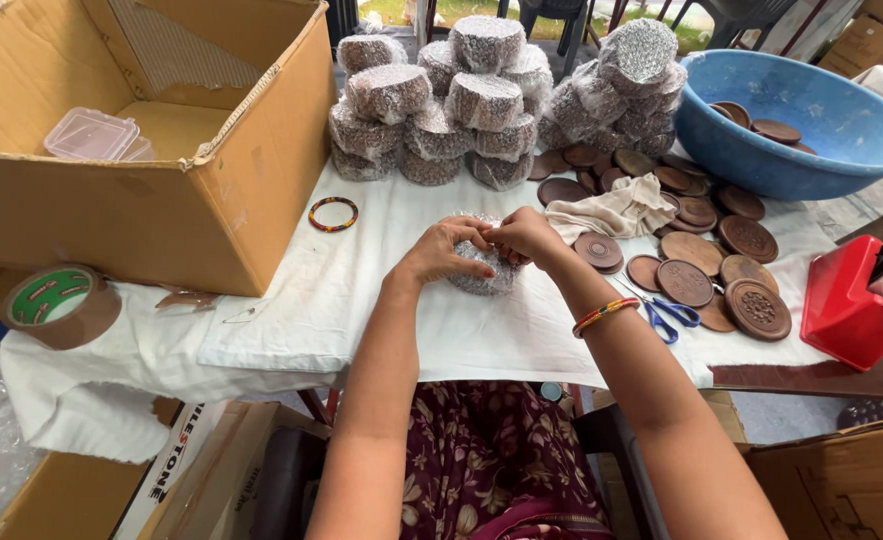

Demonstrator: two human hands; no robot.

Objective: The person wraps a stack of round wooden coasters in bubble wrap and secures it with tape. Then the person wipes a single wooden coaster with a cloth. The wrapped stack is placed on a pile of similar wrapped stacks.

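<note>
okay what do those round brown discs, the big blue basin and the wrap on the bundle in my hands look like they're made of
Round discs: probably carved wood, dark brown with a matte finish and relief patterns.
Blue basin: likely plastic, smooth and slightly scuffed.
Bundle held by left hand and right hand: apparently clear bubble wrap, dimpled and shiny.

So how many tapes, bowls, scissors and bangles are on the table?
Tape roll: 1
Red tape dispenser: 1
Blue bowl: 1
Blue scissors: 1
Loose bangle: 1
Total: 5
</note>
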